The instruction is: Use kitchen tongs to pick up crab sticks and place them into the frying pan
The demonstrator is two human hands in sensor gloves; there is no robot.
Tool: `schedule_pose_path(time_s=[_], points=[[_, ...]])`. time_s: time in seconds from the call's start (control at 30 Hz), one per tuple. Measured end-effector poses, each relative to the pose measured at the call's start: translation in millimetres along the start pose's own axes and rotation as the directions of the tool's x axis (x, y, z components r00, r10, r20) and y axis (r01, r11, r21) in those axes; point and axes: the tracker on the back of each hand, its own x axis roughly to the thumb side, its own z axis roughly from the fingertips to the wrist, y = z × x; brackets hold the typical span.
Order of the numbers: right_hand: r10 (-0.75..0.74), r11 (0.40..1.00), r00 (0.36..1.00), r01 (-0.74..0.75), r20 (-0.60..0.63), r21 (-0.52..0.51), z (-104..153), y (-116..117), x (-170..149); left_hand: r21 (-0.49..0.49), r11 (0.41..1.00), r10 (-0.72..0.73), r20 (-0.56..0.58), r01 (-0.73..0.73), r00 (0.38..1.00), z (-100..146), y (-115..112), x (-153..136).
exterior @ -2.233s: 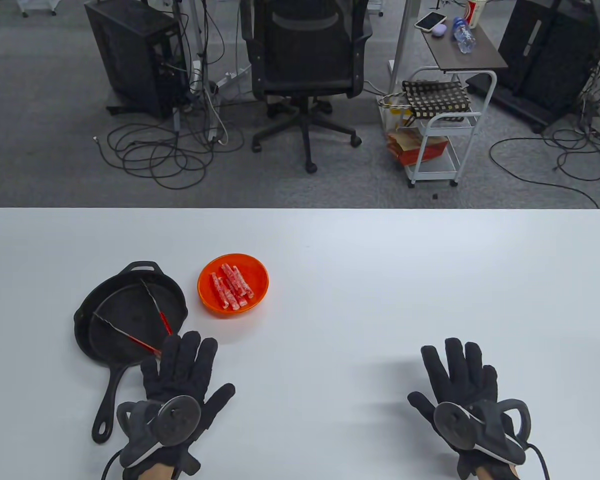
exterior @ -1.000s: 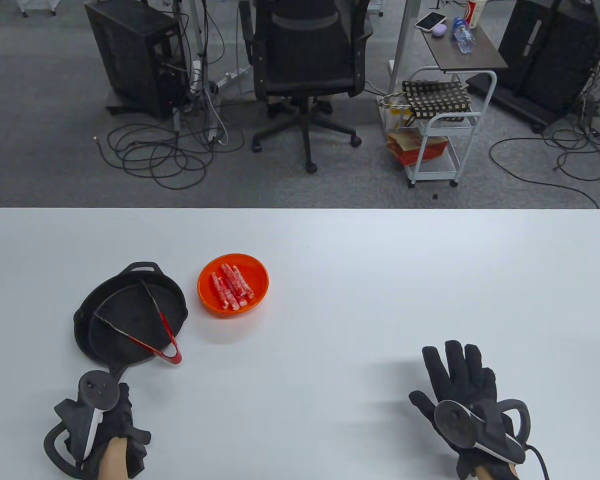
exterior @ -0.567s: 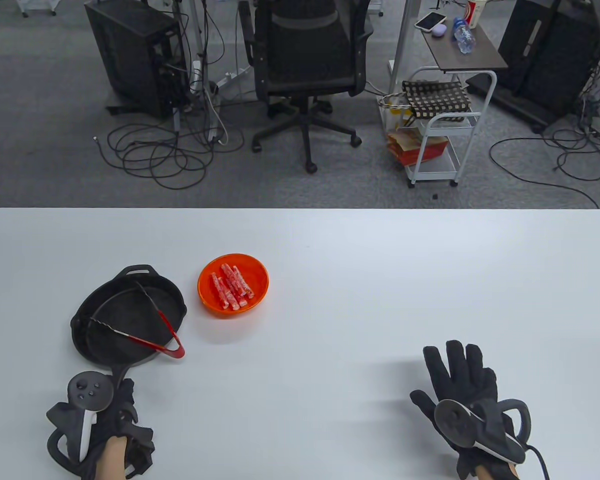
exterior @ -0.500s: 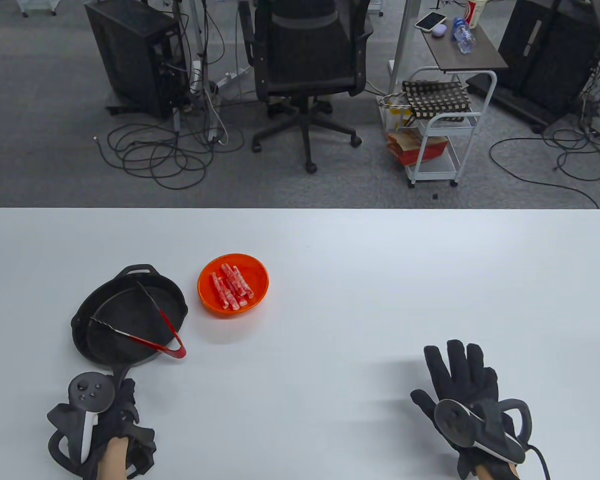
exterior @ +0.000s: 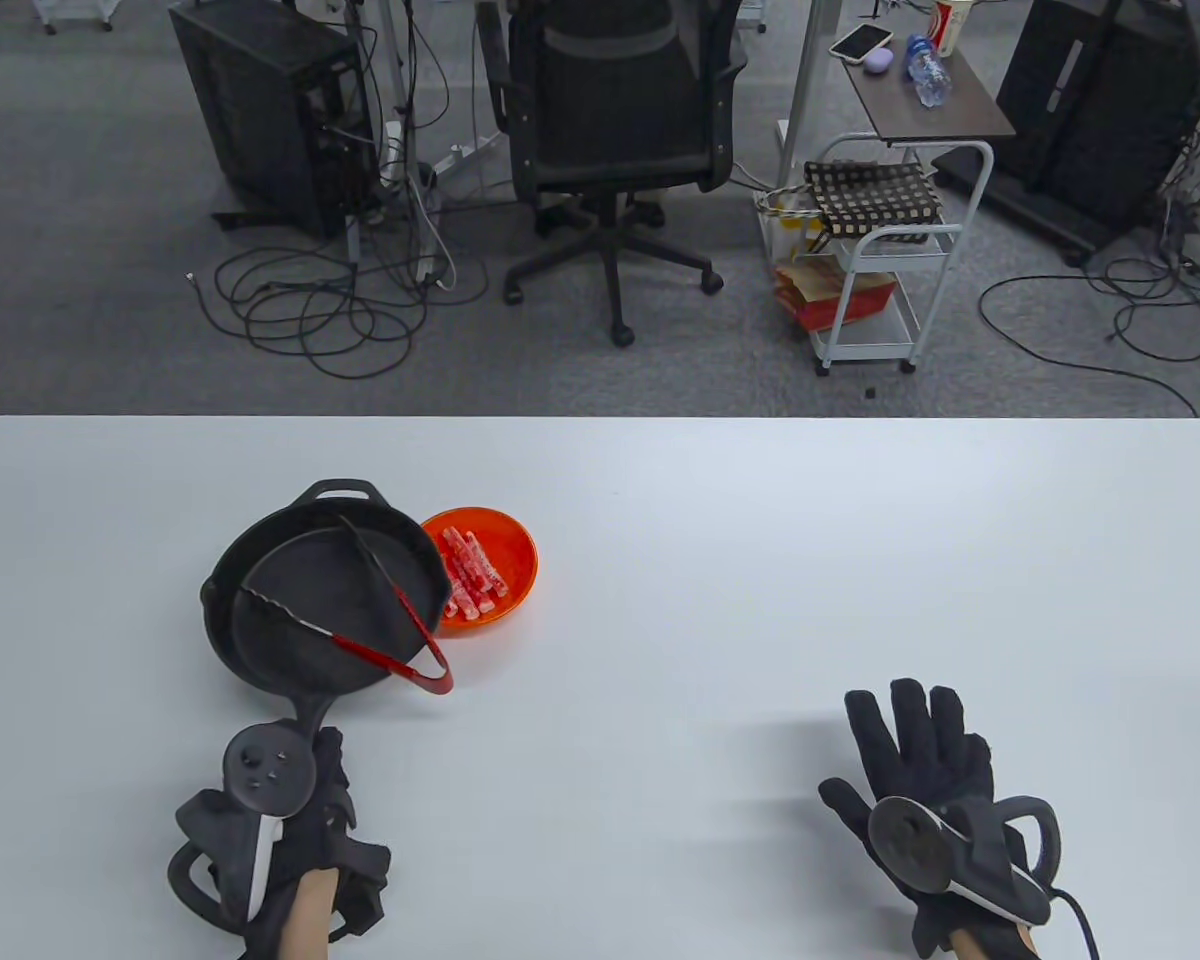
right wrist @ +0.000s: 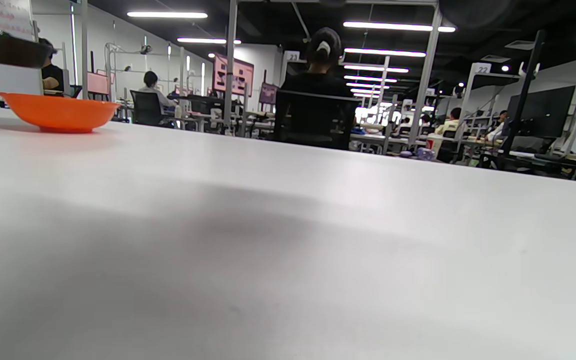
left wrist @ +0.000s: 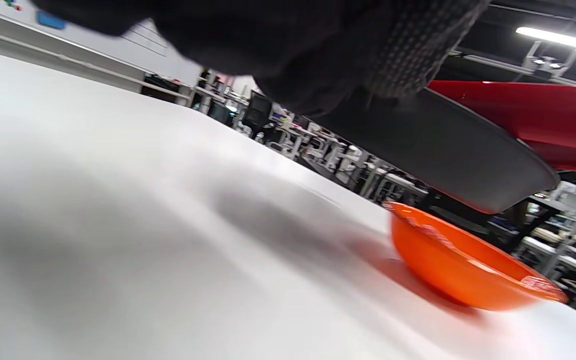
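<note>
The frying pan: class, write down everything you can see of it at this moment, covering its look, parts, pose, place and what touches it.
The frying pan is black and round, seemingly cast iron, with a long handle and a small loop handle at its far rim. The left hand grips the long handle and holds the pan off the table, its rim overhanging the orange bowl of crab sticks. Red-handled kitchen tongs lie open in it, their red end jutting over the near rim.

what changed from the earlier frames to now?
The left hand left the tongs, took hold of the frying pan by its handle and lifted it away from the person and rightward; its rim now overlaps the orange bowl. The tongs rode along in the pan. The bowl, crab sticks and flat right hand stayed put.
</note>
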Motion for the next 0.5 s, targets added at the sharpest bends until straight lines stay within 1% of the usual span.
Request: schedule_pose_path(time_s=[0.1, 0.17, 0.2, 0.27, 0.37, 0.5], points=[[-0.008, 1.0, 1.0, 0.008, -0.003, -0.002, 0.2, 0.0, -0.6, -0.023, 0.999, 0.026, 0.064, -0.024, 0.998, 15.2, -3.2, 32.8], [-0.005, 1.0, 1.0, 0.005, -0.007, -0.003, 0.2, 0.3, -0.9, -0.039, 0.999, 0.019, 0.112, -0.015, 0.994, 27.7, -7.1, 58.5], [-0.002, 1.0, 1.0, 0.002, -0.011, -0.004, 0.3, 0.2, -1.1, -0.047, 0.999, 0.016, 0.128, -0.01, 0.992, 31.9, -8.7, 66.7], [0.014, 1.0, 1.0, -0.014, -0.021, -0.002, 0.2, 0.5, -2.1, -0.08, 0.996, 0.038, 0.163, -0.025, 0.986, 43.7, -16.2, 87.2], [0.013, 1.0, 0.999, -0.012, -0.033, 0.002, 0.0, 1.1, -3.7, -0.145, 0.988, 0.088, 0.195, -0.061, 0.977, 58.0, -29.9, 108.7], [0.004, 1.0, 0.999, -0.004, -0.038, -0.002, -0.1, 1.0, -4.4, -0.181, 0.983, 0.075, 0.235, -0.032, 0.969, 78.4, -50.6, 130.3]])
